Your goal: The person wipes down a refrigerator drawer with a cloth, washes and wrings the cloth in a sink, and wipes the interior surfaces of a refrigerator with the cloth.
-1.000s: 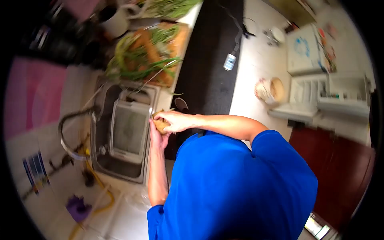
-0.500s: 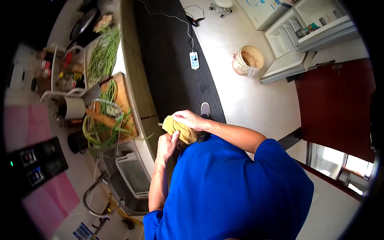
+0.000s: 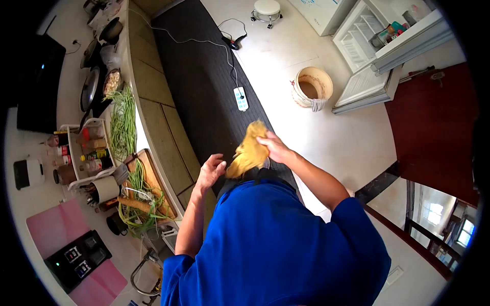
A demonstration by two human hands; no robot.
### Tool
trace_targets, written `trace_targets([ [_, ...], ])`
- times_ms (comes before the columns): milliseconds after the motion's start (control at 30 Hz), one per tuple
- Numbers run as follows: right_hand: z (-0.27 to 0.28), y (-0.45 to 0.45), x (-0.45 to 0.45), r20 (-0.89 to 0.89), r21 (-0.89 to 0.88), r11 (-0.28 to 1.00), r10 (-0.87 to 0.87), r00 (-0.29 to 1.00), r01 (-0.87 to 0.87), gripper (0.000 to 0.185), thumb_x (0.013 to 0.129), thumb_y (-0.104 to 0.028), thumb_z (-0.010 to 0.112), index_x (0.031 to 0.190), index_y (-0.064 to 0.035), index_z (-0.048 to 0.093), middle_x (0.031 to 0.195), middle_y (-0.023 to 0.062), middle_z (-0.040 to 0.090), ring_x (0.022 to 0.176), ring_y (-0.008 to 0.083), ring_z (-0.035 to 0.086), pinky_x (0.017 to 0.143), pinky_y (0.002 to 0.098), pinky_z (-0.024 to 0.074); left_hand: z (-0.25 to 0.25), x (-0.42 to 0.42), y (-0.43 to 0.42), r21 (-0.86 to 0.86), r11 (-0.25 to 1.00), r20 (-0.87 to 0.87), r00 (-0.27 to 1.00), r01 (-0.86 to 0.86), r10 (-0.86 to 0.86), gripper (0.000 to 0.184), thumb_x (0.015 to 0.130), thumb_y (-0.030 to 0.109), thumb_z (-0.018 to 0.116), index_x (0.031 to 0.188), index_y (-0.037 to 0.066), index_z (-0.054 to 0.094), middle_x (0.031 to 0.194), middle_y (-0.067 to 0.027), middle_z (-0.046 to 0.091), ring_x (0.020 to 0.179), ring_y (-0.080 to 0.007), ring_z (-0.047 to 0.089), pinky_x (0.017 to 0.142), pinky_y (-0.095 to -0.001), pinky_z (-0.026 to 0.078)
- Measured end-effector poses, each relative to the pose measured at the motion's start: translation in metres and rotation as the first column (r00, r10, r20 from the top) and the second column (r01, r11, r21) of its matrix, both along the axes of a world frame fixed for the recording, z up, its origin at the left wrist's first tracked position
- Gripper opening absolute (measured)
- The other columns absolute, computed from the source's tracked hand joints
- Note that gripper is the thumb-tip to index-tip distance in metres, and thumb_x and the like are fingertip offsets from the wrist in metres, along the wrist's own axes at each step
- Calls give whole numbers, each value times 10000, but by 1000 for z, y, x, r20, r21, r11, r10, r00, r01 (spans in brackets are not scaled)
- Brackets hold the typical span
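A yellow cloth (image 3: 248,152) hangs loosely in front of my blue shirt, over the dark floor mat (image 3: 204,81). My right hand (image 3: 275,147) grips its upper right part, the thumb on top. To the left of the cloth is my left hand (image 3: 211,170), a small gap away from it, its fingers bent and apart with nothing between them. The cloth's lower end spreads out near my waist, and part of a shoe shows behind it.
At left, the counter holds a cutting board (image 3: 151,178) with vegetables, long green beans (image 3: 123,122) and a bottle rack (image 3: 76,158). A bucket (image 3: 312,86), a power strip (image 3: 240,99), a wheeled stool (image 3: 267,7) and an open fridge (image 3: 367,41) stand ahead and right.
The view has turned away from the sink towards the floor. The cloth, bunched between both hands before, now hangs loose from my right hand; my left hand has let go of it.
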State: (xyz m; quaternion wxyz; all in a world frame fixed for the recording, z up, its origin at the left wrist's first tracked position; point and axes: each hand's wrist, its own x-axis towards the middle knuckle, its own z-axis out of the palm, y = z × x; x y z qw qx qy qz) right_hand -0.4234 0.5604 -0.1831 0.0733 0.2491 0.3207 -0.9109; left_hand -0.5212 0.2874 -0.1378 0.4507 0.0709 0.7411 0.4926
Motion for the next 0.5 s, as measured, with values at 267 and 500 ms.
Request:
trace_targets([
  [267, -133, 80, 111, 296, 401, 803, -568, 768, 440, 294, 928, -155, 549, 1184, -11, 552, 1036, 142, 658, 884, 273, 683, 773, 419, 585, -118, -87, -67, -189, 979, -285, 958, -78, 21, 379, 887, 190, 684, 1204, -5, 608, 994, -144, 699, 850, -193, 686, 740, -315, 557],
  [500, -186, 72, 194, 537, 705, 677, -703, 467, 209, 310, 845, -191, 602, 1042, 49, 613, 942, 165, 657, 832, 263, 657, 705, 412, 553, -126, -226, -27, -157, 968, 6, 980, -197, 201, 337, 953, 201, 631, 1217, -5, 598, 969, -72, 673, 746, -127, 649, 624, -264, 537],
])
